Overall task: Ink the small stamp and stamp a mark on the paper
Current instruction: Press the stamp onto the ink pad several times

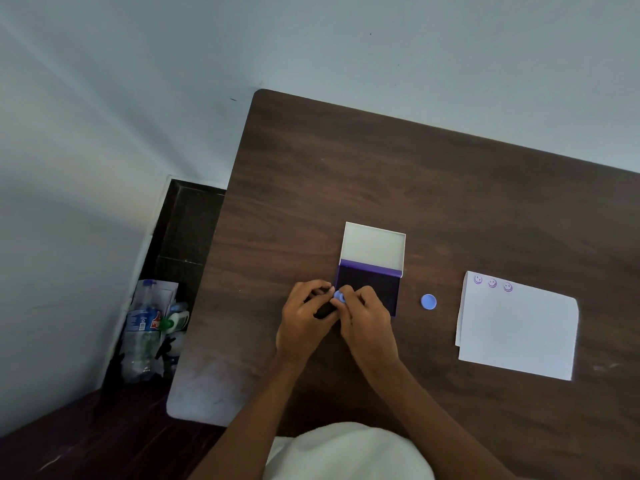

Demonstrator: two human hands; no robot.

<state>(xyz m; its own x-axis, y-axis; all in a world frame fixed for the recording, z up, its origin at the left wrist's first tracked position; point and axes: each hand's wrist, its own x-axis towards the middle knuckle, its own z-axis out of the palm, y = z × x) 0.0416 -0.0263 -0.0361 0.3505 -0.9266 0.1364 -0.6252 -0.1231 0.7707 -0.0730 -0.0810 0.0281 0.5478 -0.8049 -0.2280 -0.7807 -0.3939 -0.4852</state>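
The ink pad (372,289) lies open on the dark wooden table (415,174), its white lid (375,245) folded back and the dark purple pad facing up. Both my hands meet at the pad's near left corner. My left hand (304,318) grips a dark object, mostly hidden. My right hand (365,317) pinches the small blue round stamp (338,296) between its fingertips. The white paper (519,330) lies to the right, with three purple smiley marks (492,283) along its top edge.
A blue round cap (428,302) lies on the table between the ink pad and the paper. Left of the table, on the floor by the wall, stands a pile of plastic bottles (149,327). A white cloth (349,452) covers my lap.
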